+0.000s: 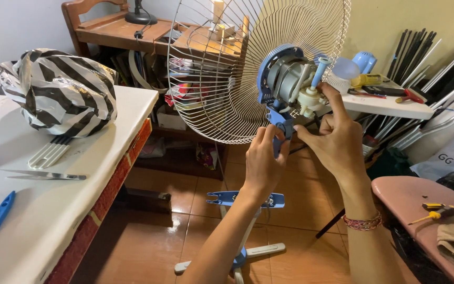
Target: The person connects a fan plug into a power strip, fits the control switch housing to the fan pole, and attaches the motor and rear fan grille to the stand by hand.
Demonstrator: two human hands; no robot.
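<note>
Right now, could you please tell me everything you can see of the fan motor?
The fan motor sits bare, its rear cover off: a grey metal-looking body in a blue plastic frame, with a white gear part and a pale blue knob on top. It is mounted behind the white wire grille, atop a blue neck on the stand. The left hand grips the neck below it; the right hand touches the white part with its fingers.

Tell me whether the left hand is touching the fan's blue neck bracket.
Touching. The head view shows the left hand with fingers wrapped around the blue neck bracket below the fan motor.
</note>
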